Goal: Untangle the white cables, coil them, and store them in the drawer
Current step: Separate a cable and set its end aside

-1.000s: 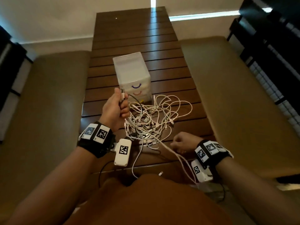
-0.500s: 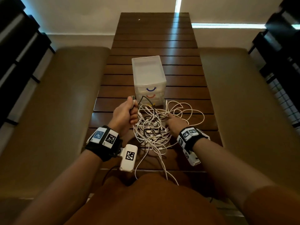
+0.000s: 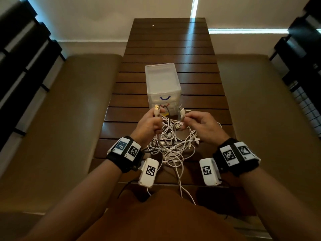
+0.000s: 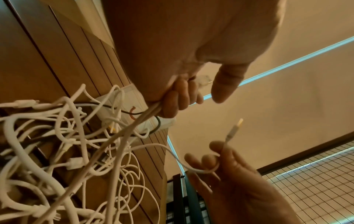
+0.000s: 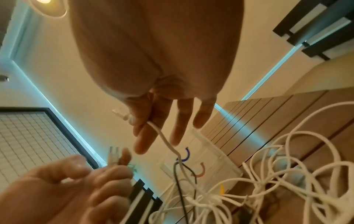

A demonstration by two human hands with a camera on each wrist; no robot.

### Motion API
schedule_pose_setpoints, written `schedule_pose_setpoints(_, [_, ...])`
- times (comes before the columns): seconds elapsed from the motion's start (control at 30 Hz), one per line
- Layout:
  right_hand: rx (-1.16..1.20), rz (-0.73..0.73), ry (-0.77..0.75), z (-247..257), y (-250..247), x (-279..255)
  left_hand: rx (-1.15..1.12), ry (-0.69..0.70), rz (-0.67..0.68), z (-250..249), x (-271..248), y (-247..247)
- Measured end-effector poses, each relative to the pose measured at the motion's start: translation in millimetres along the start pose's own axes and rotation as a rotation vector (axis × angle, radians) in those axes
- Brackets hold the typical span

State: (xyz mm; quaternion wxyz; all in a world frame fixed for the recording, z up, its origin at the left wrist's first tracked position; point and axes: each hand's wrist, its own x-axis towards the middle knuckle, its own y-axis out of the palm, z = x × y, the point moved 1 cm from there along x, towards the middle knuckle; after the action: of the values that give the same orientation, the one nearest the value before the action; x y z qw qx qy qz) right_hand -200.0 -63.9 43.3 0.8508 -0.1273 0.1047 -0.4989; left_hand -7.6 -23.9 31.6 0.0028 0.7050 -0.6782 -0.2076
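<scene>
Right hand (image 3: 199, 126) has come up pinching a second plug beside the left hand (image 3: 149, 125), fist round its cables (image 3: 172, 145); tangle barely loosened.

Before you: glossy dark slatted wooden table (image 3: 173, 49); upon it, a frosted translucent plastic drawer unit (image 3: 162, 79) and smooth white rubbery cables (image 3: 173, 146) with shiny metal plugs (image 3: 35, 107).

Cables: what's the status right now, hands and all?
Left hand grips a USB plug end; right hand pinches another. White cables one tangled heap on table. Drawer unit shut, behind heap.
</scene>
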Motion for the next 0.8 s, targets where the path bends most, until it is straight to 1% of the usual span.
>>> schedule_pose_setpoints(0.1, [0.083, 0.081, 0.057, 8, 11, -3, -0.066, 0.0, 0.058, 1, 0, 15])
schedule_pose_setpoints(0.2, [0.165, 0.101, 0.143, 9, 21, -4, -0.138, 0.003, 0.048, -1, -2, 24])
schedule_pose_setpoints(0.27, [0.193, 0.109, 0.162, 10, 25, -4, -0.14, 0.003, 0.03, -1, -1, 25])
schedule_pose_setpoints(0.37, [0.222, 0.124, 0.155, 14, 31, -1, -0.048, 0.015, 0.01, 1, -1, 24])
schedule_pose_setpoints(0.47, [0.229, 0.115, 0.151, 15, 38, 2, 0.099, 0.016, -0.056, 4, -2, 24])
schedule_pose_setpoints(0.5, [0.23, 0.115, 0.149, 14, 41, 3, 0.13, 0.028, -0.048, 4, -2, 24])
schedule_pose_setpoints(0.63, [0.256, 0.112, 0.15, 16, 46, 3, 0.24, 0.101, 0.062, 3, -2, 26])
schedule_pose_setpoints(0.73, [0.257, 0.093, 0.153, 18, 45, 2, 0.31, 0.122, 0.048, 1, -1, 28])
schedule_pose_setpoints(0.8, [0.2, 0.096, 0.143, 15, 44, 2, 0.317, 0.127, 0.007, 0, 0, 28])
